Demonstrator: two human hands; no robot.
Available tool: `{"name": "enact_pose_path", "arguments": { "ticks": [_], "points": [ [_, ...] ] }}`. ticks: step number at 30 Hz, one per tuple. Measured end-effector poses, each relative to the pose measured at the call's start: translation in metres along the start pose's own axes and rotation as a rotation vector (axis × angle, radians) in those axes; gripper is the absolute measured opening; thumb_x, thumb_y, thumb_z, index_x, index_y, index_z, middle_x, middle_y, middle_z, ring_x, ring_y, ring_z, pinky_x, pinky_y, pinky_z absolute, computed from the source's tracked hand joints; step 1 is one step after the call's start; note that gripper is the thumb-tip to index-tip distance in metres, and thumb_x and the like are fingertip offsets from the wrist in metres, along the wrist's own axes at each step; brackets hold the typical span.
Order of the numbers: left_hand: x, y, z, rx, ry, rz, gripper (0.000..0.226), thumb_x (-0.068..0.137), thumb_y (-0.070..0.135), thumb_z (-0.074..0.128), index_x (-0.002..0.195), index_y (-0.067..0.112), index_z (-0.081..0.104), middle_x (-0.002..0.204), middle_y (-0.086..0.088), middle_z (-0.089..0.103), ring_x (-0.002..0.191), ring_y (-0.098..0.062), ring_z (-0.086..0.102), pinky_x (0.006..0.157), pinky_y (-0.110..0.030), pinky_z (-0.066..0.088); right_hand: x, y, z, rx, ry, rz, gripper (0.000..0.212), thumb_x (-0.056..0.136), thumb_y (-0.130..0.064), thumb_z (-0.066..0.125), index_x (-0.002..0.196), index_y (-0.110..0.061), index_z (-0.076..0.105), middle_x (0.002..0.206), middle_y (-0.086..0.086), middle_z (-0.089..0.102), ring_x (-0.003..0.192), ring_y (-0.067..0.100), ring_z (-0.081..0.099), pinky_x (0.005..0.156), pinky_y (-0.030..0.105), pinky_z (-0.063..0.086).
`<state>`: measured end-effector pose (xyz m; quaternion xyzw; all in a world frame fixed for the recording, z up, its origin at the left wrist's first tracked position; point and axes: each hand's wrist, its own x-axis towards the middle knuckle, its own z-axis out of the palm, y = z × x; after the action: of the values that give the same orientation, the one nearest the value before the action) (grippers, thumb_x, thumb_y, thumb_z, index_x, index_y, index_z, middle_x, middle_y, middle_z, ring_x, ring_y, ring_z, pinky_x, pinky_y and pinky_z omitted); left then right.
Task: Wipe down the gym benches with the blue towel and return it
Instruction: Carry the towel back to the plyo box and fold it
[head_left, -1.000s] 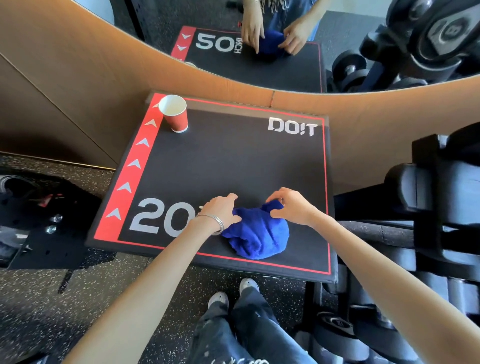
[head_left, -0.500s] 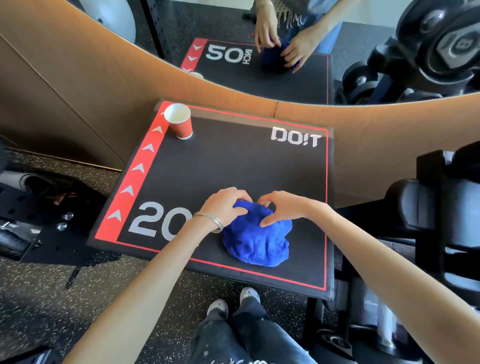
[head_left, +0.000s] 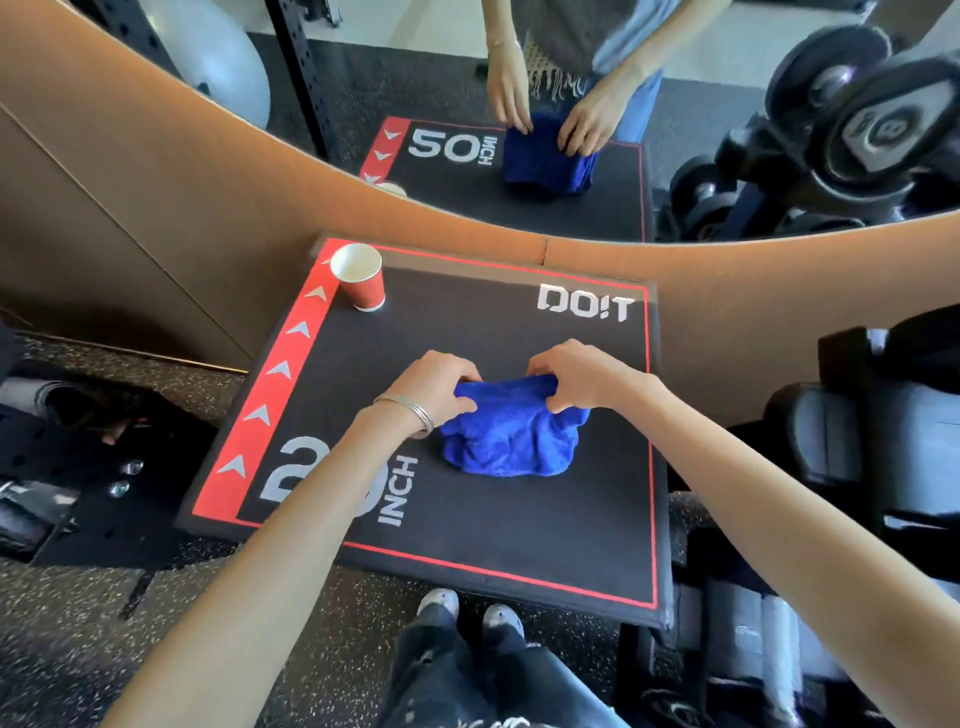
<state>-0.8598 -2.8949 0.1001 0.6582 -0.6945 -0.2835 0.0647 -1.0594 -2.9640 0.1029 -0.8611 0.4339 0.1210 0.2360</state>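
Left hand (head_left: 434, 387) and right hand (head_left: 576, 376) both pinch the blue towel (head_left: 511, 441) at its far edge: soft, light and floppy, likely best gathered there.

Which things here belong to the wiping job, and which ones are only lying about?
For the job:
- blue towel, gripped by left hand and right hand
- black box under it

Just lying about:
- red paper cup at the box's far left corner
- dumbbells
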Motion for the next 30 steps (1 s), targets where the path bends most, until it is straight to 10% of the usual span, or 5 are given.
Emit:
{"name": "enact_pose_path", "arguments": {
  "ticks": [9,18,24,30],
  "points": [
    [0.031,-0.001,-0.031,0.004,0.39,0.122,0.016,0.081,0.006,0.06,0.096,0.01,0.064,0.099,-0.004,0.064,0.096,-0.026,0.054,0.078,-0.041,0.048,0.014,0.0,-0.023,-0.196,0.544,0.071,0.035,0.076,-0.012,0.061,0.111,-0.016,0.062,0.109,0.005,0.062,0.102,0.029,0.053,0.083,0.037,0.04],
    [-0.018,-0.036,0.073,0.303,-0.133,0.076,0.029,0.091,0.015,0.049,0.116,0.025,0.057,0.119,0.007,0.055,0.114,-0.016,0.049,0.076,-0.031,0.043,-0.022,-0.008,0.109,-0.25,0.039,0.003,0.045,0.085,-0.017,0.053,0.129,-0.024,0.048,0.124,0.001,0.05,0.112,0.023,0.047,0.088,0.031,0.039],
    [-0.022,-0.041,0.076,0.246,-0.178,0.062,0.027,0.092,0.02,0.049,0.114,0.027,0.062,0.119,0.009,0.057,0.114,-0.014,0.05,0.08,-0.032,0.045,-0.03,0.0,0.106,0.073,-0.014,0.018,0.04,0.091,-0.035,0.057,0.13,-0.026,0.053,0.121,-0.005,0.053,0.112,0.016,0.048,0.087,0.029,0.044],
    [0.006,-0.023,0.071,0.2,0.085,0.088,0.037,0.094,0.01,0.041,0.125,0.023,0.056,0.13,0.008,0.052,0.12,-0.014,0.044,0.087,-0.029,0.044,-0.011,-0.001,0.09,0.055,0.275,0.139,0.032,0.1,-0.02,0.04,0.127,-0.023,0.056,0.118,-0.003,0.054,0.109,0.018,0.048,0.081,0.031,0.047]
  ]
}}
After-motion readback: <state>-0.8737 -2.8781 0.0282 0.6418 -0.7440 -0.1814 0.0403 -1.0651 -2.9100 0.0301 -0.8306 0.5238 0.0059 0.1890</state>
